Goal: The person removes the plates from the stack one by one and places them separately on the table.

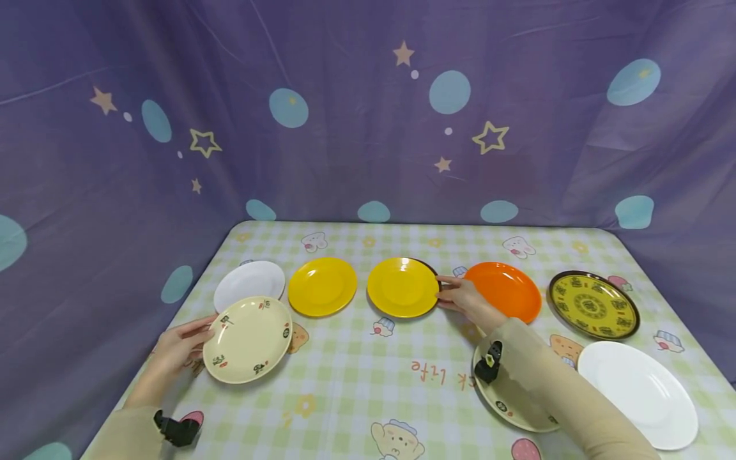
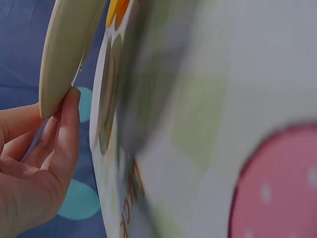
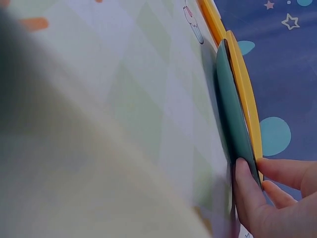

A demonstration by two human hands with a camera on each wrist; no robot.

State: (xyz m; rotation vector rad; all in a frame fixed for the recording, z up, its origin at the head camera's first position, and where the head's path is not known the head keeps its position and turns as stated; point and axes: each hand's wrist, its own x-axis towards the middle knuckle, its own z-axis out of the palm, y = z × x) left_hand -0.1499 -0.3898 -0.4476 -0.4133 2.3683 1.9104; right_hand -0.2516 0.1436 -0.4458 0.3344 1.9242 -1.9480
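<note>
My left hand point(image 1: 177, 345) grips the left rim of a cream plate point(image 1: 247, 338) with small printed figures. In the left wrist view, that plate point(image 2: 67, 54) is tilted and raised off the cloth, its rim between thumb and fingers. Towards the back middle, my right hand point(image 1: 464, 300) pinches the right edge of a yellow plate point(image 1: 402, 287) together with a dark-rimmed plate beneath it. The right wrist view shows the dark underside of the lower plate point(image 3: 233, 104) close against the yellow plate point(image 3: 245, 89), with fingers on both.
A white plate point(image 1: 247, 278) lies partly behind the raised cream one, beside another yellow plate point(image 1: 322, 287). On the right are an orange plate point(image 1: 503, 291), a patterned dark-rimmed plate point(image 1: 592, 306) and a white oval plate point(image 1: 638, 393). My right sleeve partly covers a second cream plate point(image 1: 506, 409).
</note>
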